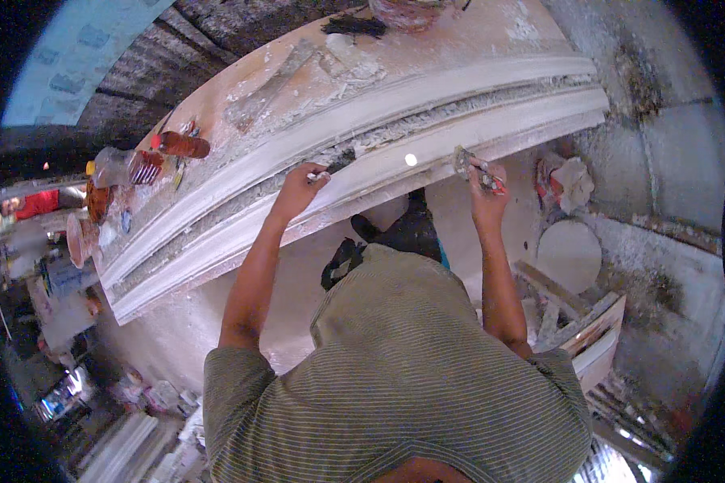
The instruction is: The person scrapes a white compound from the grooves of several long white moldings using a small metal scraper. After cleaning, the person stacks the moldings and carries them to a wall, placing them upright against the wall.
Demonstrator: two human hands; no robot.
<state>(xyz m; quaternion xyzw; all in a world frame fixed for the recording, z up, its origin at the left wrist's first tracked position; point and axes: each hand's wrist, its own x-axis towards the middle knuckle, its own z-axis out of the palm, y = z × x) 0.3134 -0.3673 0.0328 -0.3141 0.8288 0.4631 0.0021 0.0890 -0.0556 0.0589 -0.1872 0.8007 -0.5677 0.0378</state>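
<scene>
Long white plaster mouldings (427, 138) lie side by side across the table, with a rough grey groove between them. My left hand (298, 193) is closed over the near moulding, its fingers pinching a small whitish piece that I cannot make out. Just beyond those fingers a dark tuft (342, 158) lies at the groove; whether it is part of what I hold is unclear. At the moulding's near edge, further right, my right hand (489, 193) grips a plaster-caked hand tool (464, 161) with some red at its handle. Its crusted end points up and left.
Bottles of reddish liquid (184, 146) stand at the table's left end, near a pinkish cup (78, 240). Flat plaster-smeared strips (270, 86), a dark fibre bundle (354, 26) and a bowl (411, 12) lie beyond the mouldings. On the right are a round pale lid-like disc (569, 256) and a wooden frame (556, 294).
</scene>
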